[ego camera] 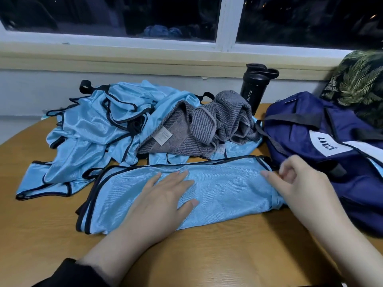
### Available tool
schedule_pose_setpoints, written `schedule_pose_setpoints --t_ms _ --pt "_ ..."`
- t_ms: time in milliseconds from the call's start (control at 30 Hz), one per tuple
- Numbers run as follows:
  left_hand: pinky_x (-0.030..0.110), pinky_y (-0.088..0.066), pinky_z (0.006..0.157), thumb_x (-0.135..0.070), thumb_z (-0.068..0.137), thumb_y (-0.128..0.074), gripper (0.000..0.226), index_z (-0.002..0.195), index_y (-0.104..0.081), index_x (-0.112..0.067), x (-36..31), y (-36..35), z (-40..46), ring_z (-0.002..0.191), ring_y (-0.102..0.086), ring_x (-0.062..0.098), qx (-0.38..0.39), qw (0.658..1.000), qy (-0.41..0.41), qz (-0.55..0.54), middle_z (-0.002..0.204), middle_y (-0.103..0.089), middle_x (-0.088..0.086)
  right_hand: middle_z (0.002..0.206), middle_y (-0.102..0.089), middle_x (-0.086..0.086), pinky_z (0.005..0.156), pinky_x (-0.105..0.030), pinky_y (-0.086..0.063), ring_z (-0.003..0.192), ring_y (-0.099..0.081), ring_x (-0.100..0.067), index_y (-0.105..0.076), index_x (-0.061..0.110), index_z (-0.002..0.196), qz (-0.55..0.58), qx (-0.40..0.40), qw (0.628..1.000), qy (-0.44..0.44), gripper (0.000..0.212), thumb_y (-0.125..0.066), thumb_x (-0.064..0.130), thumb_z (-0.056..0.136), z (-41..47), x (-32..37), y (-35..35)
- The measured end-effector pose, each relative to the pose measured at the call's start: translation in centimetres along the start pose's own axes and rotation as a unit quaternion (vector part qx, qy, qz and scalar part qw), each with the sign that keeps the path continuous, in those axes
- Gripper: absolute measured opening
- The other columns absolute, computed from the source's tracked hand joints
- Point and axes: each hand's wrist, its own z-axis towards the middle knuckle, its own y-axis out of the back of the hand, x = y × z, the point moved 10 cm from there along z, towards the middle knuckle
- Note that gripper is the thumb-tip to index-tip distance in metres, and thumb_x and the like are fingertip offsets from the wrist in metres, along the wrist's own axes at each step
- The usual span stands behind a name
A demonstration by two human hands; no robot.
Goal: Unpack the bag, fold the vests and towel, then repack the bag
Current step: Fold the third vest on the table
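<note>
Pressing our left hand (165,195) flat on the folded vest (217,191) near the table (207,255) edge, we rest our right hand (290,179), fingers loosely curled and holding nothing, on its right end. Beyond lie the vest pile (93,129) and towel (217,123), the bag (310,129) just right, bare wood nearest us.

We see through one head-worn camera, looking forward and down, close over the table (51,224). It faces the window (226,23) across the table's far edge.
</note>
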Motion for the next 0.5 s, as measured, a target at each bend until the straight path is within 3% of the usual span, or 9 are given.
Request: schedule_pose_setpoints --t_ms 100,200,233,300,400,467,500 --pt "0.034 -0.005 0.126 -0.078 0.082 -0.008 0.086 0.144 -0.052 -0.038 0.0 0.6 0.5 0.150 -0.021 -0.001 -0.014 1.000 0.015 -0.011 0.162 -0.030 -0.018 0.047 -0.050 0.003 0.057 -0.036 -0.041 0.056 -0.053 -0.014 -0.052 0.021 0.060 -0.050 0.045 0.998 -0.011 0.049 -0.074 0.062 0.077 -1.9 -1.0 -1.0" --pt "0.033 -0.024 0.117 -0.072 0.089 -0.015 0.079 0.122 -0.070 -0.027 -2.4 2.0 1.8 0.138 -0.046 0.012 -0.054 0.999 -0.004 0.005 0.142 -0.059 -0.008 0.066 -0.059 0.008 0.063 -0.037 -0.045 0.069 -0.057 -0.009 -0.057 0.026 0.071 -0.050 0.061 0.997 -0.016 0.035 -0.079 0.052 0.078 -2.6 -2.1 -2.2" --pt "0.031 -0.023 0.116 -0.069 0.094 -0.022 0.070 0.127 -0.067 -0.027 -3.3 1.8 2.3 0.139 -0.044 0.013 -0.050 0.999 -0.006 -0.008 0.144 -0.057 -0.007 0.071 -0.059 0.008 0.065 -0.038 -0.046 0.071 -0.057 -0.010 -0.058 0.025 0.074 -0.049 0.056 0.997 -0.013 0.030 -0.080 0.046 0.080 -2.7 -2.3 -2.5" --pt "0.030 -0.011 0.122 -0.061 0.102 -0.036 0.056 0.149 -0.048 -0.032 -4.8 0.3 2.9 0.151 -0.024 0.011 -0.022 0.999 -0.009 -0.039 0.162 -0.035 -0.007 0.075 -0.058 0.007 0.067 -0.038 -0.045 0.073 -0.056 -0.014 -0.060 0.021 0.075 -0.058 0.045 0.997 -0.013 0.024 -0.079 0.034 0.084 -2.6 -2.9 -2.8" --pt "0.038 0.004 0.127 -0.064 0.102 -0.031 0.064 0.159 -0.024 -0.037 -5.3 -1.8 3.0 0.156 0.002 0.005 0.021 0.999 -0.014 -0.027 0.170 -0.007 -0.008 0.071 -0.064 0.005 0.065 -0.037 -0.046 0.071 -0.062 -0.018 -0.062 0.018 0.074 -0.023 0.021 0.999 -0.019 0.020 -0.073 0.023 0.091 -2.2 -3.8 -2.3" --pt "0.038 0.006 0.127 -0.066 0.101 -0.029 0.066 0.160 -0.020 -0.038 -4.9 -2.0 3.0 0.155 0.006 0.002 0.032 0.999 -0.020 -0.025 0.170 -0.003 -0.011 0.072 -0.074 0.000 0.063 -0.023 -0.052 0.071 -0.072 -0.013 -0.067 0.017 0.080 0.153 0.000 0.985 -0.078 0.016 -0.066 0.017 0.096 -1.8 -5.1 -1.6" --pt "0.036 0.007 0.127 -0.067 0.101 -0.029 0.066 0.160 -0.020 -0.039 -4.8 -2.0 2.9 0.154 0.006 0.001 0.034 0.999 -0.025 -0.025 0.170 -0.002 -0.012 0.077 -0.077 -0.004 0.066 -0.018 -0.056 0.073 -0.075 -0.013 -0.069 0.015 0.084 0.266 0.000 0.957 -0.117 0.016 -0.063 0.012 0.099 -1.7 -5.6 -1.8"
